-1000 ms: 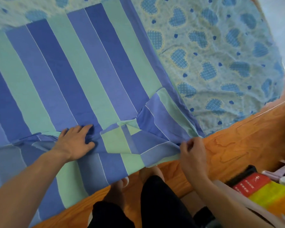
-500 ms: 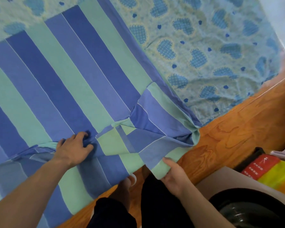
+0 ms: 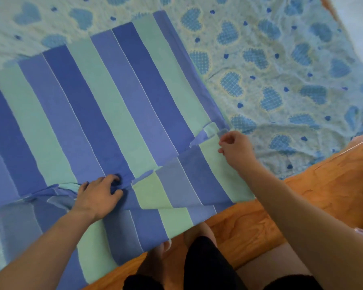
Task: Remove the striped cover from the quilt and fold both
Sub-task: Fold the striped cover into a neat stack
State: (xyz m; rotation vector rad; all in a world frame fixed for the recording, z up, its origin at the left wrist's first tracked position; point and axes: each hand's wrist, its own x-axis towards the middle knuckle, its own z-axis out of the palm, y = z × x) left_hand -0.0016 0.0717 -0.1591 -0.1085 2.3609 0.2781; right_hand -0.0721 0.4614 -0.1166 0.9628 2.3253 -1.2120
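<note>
The fingers [image 3: 223, 141] of the right hand [image 3: 236, 150] are curled in and pinch a small corner of the blue and green striped cloth cover [image 3: 92, 114]. This corner sits at the right edge of the cover, where the cloth is folded back on itself. The fingers [image 3: 111, 180] of the left hand [image 3: 99, 195] are bent and dig into the cover. They bunch up a dark blue stripe, and the thumb squeezes the cloth from the near side. Little wrinkles run out from this hand to the left.

Between the two hands, a flap of the striped cover is turned over, so its stripes run a different way from the rest. The near edge of the cover hangs down over the side of the bed, toward the person's legs.

The striped cover lies flat and spread wide on top of the pale quilt with blue hearts and dots [image 3: 281, 70]. The quilt shows past the cover at the top and on the right side. It is a bit crumpled near the right edge.

Under the quilt, on the near right, is the orange wooden bed frame [image 3: 333, 174], shiny with dark wavy grain. Both bare arms reach in from the bottom. The person wears black shorts [image 3: 205, 266], and one bare foot [image 3: 155, 260] shows below the hanging cloth.
</note>
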